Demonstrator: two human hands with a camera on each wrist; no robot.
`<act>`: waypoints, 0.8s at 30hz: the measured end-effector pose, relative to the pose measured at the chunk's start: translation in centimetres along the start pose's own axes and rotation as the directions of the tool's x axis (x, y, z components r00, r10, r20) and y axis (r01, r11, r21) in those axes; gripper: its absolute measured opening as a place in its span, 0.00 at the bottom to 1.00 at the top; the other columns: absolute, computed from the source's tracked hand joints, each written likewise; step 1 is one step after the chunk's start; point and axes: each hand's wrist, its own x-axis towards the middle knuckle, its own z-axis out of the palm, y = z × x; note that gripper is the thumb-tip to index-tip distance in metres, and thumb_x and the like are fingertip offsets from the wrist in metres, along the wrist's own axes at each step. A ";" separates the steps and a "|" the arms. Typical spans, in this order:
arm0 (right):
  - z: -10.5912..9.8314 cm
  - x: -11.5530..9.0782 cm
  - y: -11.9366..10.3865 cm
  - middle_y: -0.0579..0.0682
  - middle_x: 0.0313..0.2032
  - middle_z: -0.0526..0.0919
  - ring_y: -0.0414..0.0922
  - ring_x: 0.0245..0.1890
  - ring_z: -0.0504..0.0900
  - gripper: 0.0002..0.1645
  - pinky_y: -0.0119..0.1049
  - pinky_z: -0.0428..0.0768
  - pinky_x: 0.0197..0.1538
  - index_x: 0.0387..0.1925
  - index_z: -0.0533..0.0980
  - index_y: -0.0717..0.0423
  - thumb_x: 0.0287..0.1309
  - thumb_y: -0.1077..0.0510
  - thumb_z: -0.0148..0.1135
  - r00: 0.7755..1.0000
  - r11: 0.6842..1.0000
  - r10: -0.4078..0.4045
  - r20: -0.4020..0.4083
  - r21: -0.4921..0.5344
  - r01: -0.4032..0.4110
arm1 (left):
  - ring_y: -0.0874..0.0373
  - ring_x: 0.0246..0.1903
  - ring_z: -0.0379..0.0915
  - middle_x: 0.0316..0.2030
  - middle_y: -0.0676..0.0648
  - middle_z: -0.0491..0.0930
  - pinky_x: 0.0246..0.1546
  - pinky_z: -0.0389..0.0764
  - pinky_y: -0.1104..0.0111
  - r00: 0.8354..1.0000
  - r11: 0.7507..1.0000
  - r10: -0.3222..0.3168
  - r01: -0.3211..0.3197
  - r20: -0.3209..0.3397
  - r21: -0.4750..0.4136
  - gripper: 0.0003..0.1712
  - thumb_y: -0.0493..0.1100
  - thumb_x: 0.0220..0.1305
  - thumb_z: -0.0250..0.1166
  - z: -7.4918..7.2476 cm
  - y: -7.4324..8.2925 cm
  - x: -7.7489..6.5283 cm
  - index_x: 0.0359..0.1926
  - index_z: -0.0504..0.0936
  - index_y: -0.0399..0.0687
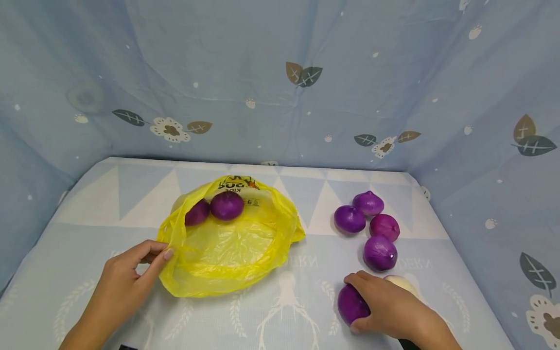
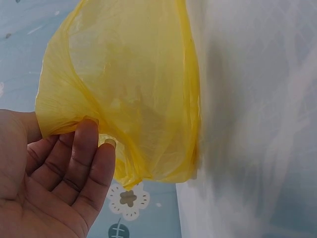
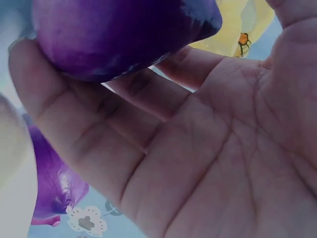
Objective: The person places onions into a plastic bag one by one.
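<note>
A yellow plastic bag (image 1: 236,248) lies on its side with its mouth spread toward me, and two purple onions (image 1: 227,205) sit inside it toward the back left. My left hand (image 1: 127,277) pinches the left edge of the bag's mouth between thumb and fingers. In the left wrist view the thin film bunches at the fingertips (image 2: 88,126). At the lower right, my right hand (image 1: 385,304) grips another purple onion (image 1: 351,305), fingers curled over its far side and thumb at its near side. The right wrist view shows this onion (image 3: 119,34) against the fingers.
Several more purple onions (image 1: 379,253) stand in a loose group beyond my right hand. A whitish round thing (image 1: 401,283) is partly hidden behind that hand. Blue patterned cloth (image 1: 280,97) walls in the table (image 1: 280,335) at the back and sides.
</note>
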 end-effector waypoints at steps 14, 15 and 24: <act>-1.2 0.8 -2.4 0.48 0.59 0.81 0.48 0.54 0.81 0.51 0.57 0.80 0.59 0.67 0.75 0.55 0.46 0.35 0.83 0.996 0.997 -0.072 -0.048 -0.015 0.072 | 0.71 0.35 0.77 0.33 0.60 0.85 0.25 0.73 0.72 1.000 1.000 -0.011 0.011 0.007 0.022 0.06 0.38 0.68 0.73 -0.1 -0.1 0.1 0.43 0.87 0.54; -1.4 0.8 -2.6 0.47 0.59 0.81 0.47 0.54 0.81 0.51 0.56 0.80 0.59 0.67 0.75 0.54 0.47 0.35 0.82 0.994 0.996 -0.088 -0.057 -0.021 0.087 | 0.71 0.35 0.77 0.33 0.60 0.85 0.25 0.73 0.72 1.000 1.000 -0.013 0.013 0.008 0.024 0.06 0.39 0.68 0.73 -0.1 -0.1 0.1 0.43 0.87 0.54; -3.6 1.1 -4.4 0.49 0.60 0.82 0.48 0.55 0.83 0.52 0.52 0.83 0.56 0.69 0.72 0.53 0.52 0.29 0.77 0.966 0.983 -0.183 -0.185 -0.046 0.177 | 0.70 0.35 0.77 0.33 0.60 0.85 0.26 0.73 0.71 1.000 0.999 -0.016 0.016 0.011 0.032 0.06 0.40 0.68 0.73 -0.1 -0.1 0.1 0.43 0.87 0.54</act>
